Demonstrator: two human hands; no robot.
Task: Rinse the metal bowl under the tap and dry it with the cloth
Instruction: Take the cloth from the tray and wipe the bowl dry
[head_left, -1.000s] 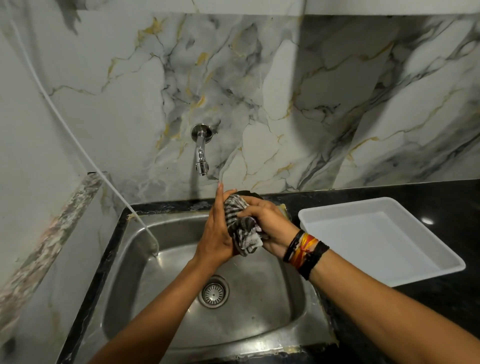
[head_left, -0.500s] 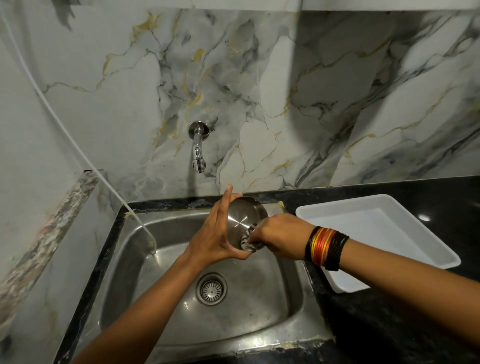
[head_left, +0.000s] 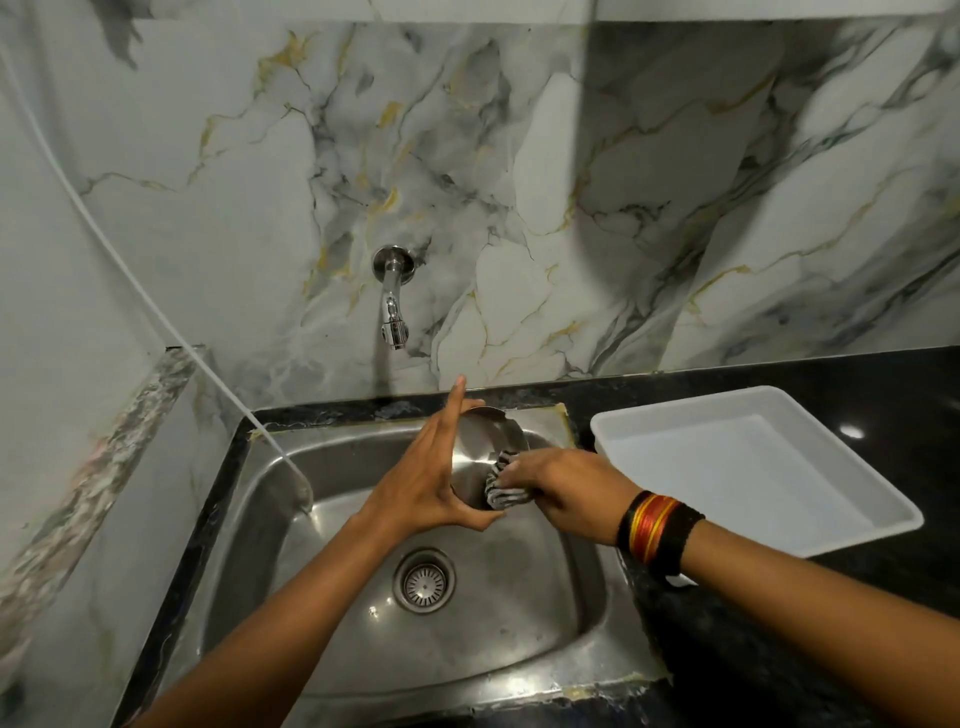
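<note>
The metal bowl (head_left: 480, 457) is held above the sink (head_left: 249, 519), tilted on its side so that its open mouth faces to the right, a little below and in front of the tap (head_left: 393, 306). The left hand (head_left: 426, 483) has it in its grip: the palm lies flat against the outside, the fingers point up along the rim and the thumb goes under the lower edge. The right hand (head_left: 563, 488) is closed around a bunched striped cloth (head_left: 503, 486) and presses it into the inside of the bowl, near the lower right part of the wall.

No water can be seen running from the tap, and the bowl is not under the spout, so I judge that the rinsing is finished and the drying is the step in hand. The drying seems to be in the middle and not at the end: the cloth is touching only one part of the inside. Whether the steel is wet or dry is too hard to tell from its shine.

What is left, as I judge it, is to wipe the rest of the inside and perhaps the outside and the rim. A white tray (head_left: 862, 457) stands on the black counter (head_left: 779, 639) just beside the sink on the right, and it has nothing in it.
</note>
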